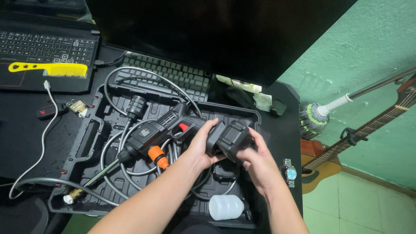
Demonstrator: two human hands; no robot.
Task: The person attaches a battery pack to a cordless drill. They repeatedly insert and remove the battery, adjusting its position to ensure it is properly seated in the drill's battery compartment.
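Black desk point(26, 143) carries an open tool case point(93, 130), with a white bottle point(225, 207) at its near edge. Above the case, the left hand point(201, 145) has its grip clamped on the spray gun point(162, 130) handle, and the right hand point(253, 160) clamps the battery point(232, 136) at its base. Beyond the case lie a keyboard point(173, 76) and a dark monitor point(216, 34).

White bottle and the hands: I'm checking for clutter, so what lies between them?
In the head view, between the white bottle and the hands lie loops of grey hose on the black case tray.
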